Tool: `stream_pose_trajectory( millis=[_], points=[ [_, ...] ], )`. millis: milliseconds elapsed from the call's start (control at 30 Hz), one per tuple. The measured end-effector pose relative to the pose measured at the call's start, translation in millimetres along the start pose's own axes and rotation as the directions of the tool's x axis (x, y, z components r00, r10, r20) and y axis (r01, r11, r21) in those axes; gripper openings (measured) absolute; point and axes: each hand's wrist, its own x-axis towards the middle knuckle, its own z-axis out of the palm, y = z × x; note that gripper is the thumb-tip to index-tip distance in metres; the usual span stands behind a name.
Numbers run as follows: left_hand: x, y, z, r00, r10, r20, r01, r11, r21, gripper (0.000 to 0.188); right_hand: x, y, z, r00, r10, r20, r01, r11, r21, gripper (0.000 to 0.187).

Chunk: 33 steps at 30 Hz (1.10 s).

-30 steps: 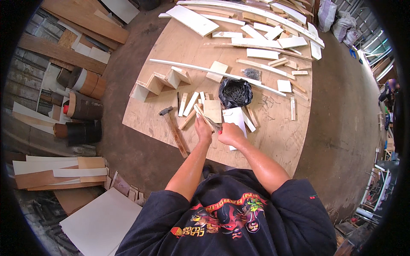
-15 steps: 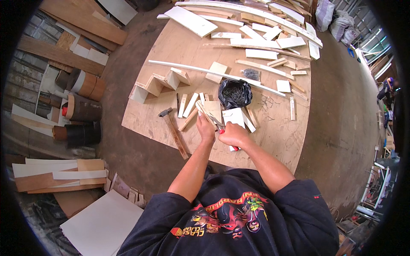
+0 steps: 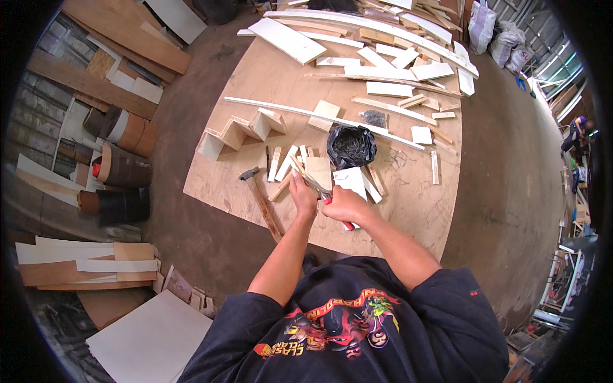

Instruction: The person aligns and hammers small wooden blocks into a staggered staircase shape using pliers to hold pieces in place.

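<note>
Over the near part of the plywood table, my left hand [image 3: 302,195] is closed on a narrow wood piece [image 3: 296,165]. My right hand [image 3: 347,205] grips red-handled pliers [image 3: 348,225], whose metal jaws meet the wood piece beside my left fingers. The exact contact point is too small to make out. Just beyond my hands, a black plastic bag [image 3: 345,161] stands open with nails in it. A hammer [image 3: 262,202] with a wooden handle lies left of my left forearm. Short wood strips [image 3: 287,163] and a white block [image 3: 348,178] lie around my hands.
A zigzag wooden assembly [image 3: 237,134] stands at the table's left. One long white strip [image 3: 319,121] crosses the middle, near a small bag of dark bits [image 3: 373,118]. Many white boards [image 3: 287,39] cover the far end. Rolls [image 3: 124,163] and panels [image 3: 151,335] stand at left.
Both hands and the pliers have shifted slightly left and tilted a little, still together at the wood piece. The view has moved slightly; the things on the table lie as before.
</note>
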Motion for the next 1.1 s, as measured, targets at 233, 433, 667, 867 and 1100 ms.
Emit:
stream_pose_trajectory(
  millis=[233,433,667,867,1100],
  points=[
    [1.4,-3.5,5.4,0.997,0.054,0.053,-0.054,0.999,0.005,0.044,2.0,1.1,3.0,0.998,-0.002,-0.066,0.004,1.0,0.028,0.052],
    [-2.3,-10.2,11.9,0.996,-0.012,0.091,0.02,0.996,-0.087,0.044,9.2,1.0,3.9,0.995,0.008,-0.102,-0.007,1.0,0.011,0.051],
    [-9.4,-2.1,16.6,0.997,-0.02,0.076,0.021,1.0,-0.021,0.043,12.4,4.9,11.5,0.985,0.045,-0.166,-0.036,0.998,0.054,0.046],
    [1.9,-20.3,7.3,0.994,0.004,0.109,-0.018,0.993,0.12,0.046,12.7,5.2,18.4,0.982,0.028,-0.189,-0.018,0.998,0.053,0.044],
    [5.8,-34.2,0.5,0.997,-0.049,0.063,0.038,0.985,0.171,0.049,13.6,5.3,21.6,0.987,0.041,-0.157,-0.035,0.998,0.043,0.037]
  ],
)
